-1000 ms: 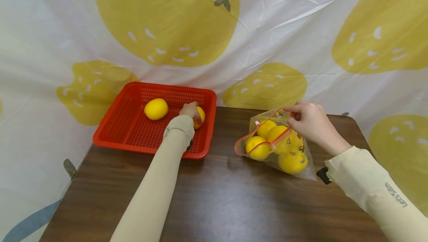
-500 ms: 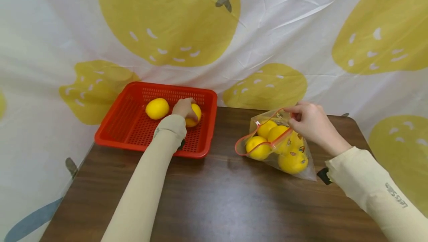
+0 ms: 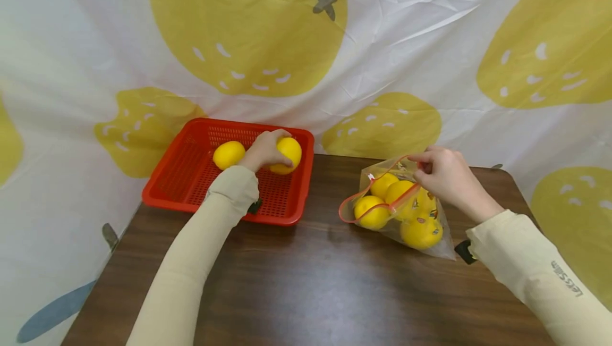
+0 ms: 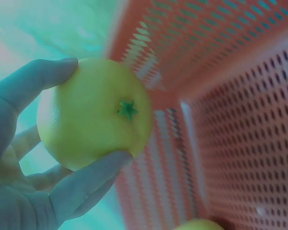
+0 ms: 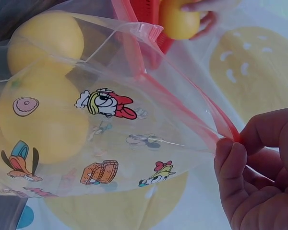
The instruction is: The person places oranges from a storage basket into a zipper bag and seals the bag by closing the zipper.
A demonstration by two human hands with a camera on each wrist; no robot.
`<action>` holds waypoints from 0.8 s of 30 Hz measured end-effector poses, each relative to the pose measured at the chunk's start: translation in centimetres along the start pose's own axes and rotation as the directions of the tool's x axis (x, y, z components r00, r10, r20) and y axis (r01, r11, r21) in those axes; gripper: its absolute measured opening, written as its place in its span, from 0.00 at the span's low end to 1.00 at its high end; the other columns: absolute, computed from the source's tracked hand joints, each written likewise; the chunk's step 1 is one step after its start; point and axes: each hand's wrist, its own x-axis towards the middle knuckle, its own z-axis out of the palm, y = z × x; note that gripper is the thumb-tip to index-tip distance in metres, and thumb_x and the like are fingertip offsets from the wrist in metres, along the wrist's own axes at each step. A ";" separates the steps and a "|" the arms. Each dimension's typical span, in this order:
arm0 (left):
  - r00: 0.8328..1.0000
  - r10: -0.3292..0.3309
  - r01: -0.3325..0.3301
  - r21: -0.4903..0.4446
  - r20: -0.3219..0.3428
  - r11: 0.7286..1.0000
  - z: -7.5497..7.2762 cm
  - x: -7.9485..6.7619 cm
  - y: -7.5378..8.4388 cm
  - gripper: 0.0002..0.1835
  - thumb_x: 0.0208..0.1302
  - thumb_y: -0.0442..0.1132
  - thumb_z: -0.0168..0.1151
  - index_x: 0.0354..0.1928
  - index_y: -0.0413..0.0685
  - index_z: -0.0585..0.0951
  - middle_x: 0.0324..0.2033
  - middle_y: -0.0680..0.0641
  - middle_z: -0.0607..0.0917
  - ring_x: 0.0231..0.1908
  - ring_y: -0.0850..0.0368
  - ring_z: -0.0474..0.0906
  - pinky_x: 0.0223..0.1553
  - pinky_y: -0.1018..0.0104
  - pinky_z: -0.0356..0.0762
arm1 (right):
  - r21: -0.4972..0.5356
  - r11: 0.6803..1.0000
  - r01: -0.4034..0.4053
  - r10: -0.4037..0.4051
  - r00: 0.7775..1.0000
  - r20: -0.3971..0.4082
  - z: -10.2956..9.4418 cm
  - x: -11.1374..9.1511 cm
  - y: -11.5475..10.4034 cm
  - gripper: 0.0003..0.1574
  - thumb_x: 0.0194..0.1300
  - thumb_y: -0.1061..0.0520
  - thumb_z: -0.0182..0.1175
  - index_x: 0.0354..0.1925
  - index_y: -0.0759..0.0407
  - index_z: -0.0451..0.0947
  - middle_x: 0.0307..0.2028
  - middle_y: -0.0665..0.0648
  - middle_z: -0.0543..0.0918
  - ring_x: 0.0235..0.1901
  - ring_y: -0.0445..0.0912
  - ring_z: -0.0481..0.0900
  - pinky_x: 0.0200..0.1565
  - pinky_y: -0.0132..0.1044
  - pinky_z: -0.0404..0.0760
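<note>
My left hand [image 3: 262, 150] grips a round yellow citrus fruit [image 3: 289, 153] over the right part of the red perforated basket [image 3: 191, 207]. In the left wrist view, thumb and fingers span the fruit [image 4: 93, 115], and its green star-shaped stem end shows. Another yellow fruit [image 3: 228, 155] lies in the basket, left of that hand. On the right, my right hand [image 3: 447, 178] pinches the red-edged mouth of a clear zip bag [image 3: 445, 247] and lifts it. Several yellow fruits [image 3: 371, 213] lie inside the bag. Cartoon figures [image 5: 110, 103] are printed on its side.
Basket and bag both rest on a dark brown wooden table [image 3: 311, 282], with a strip of tabletop between them. Behind stands a white cloth [image 3: 363, 32] printed with large yellow fruits, close to the basket's back rim.
My left hand has raised the fruit from the basket's right side and turned, so more of the fruit shows. My right hand still holds the bag's mouth in about the same place.
</note>
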 end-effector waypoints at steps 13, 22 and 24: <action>0.968 0.250 -0.249 -0.031 0.012 0.968 1.4 -2.4 6.5 0.40 0.39 0.41 0.73 0.59 0.51 0.70 0.51 0.45 0.75 0.48 0.50 0.69 0.49 0.56 0.69 | -0.012 1.000 0.006 -0.007 1.000 -0.018 0.1 0.2 0.1 0.20 0.51 0.67 0.56 0.45 0.70 0.79 0.22 0.56 0.73 0.15 0.43 0.63 0.18 0.34 0.64; 0.941 0.334 -0.325 -0.146 0.048 0.935 4.3 -3.6 9.0 0.39 0.41 0.44 0.73 0.59 0.54 0.69 0.52 0.47 0.75 0.46 0.54 0.72 0.44 0.63 0.72 | -0.023 0.999 0.025 -0.026 0.999 -0.020 0.2 0.3 0.2 0.19 0.51 0.67 0.56 0.44 0.71 0.79 0.22 0.56 0.73 0.16 0.42 0.63 0.19 0.34 0.64; 0.935 0.349 -0.335 -0.165 0.065 0.928 5.1 -3.7 9.4 0.39 0.42 0.45 0.73 0.60 0.55 0.69 0.53 0.48 0.74 0.47 0.55 0.72 0.45 0.64 0.72 | -0.020 1.000 0.023 -0.023 0.999 -0.023 0.2 0.3 0.2 0.19 0.51 0.67 0.56 0.44 0.70 0.79 0.22 0.56 0.73 0.15 0.42 0.63 0.19 0.34 0.64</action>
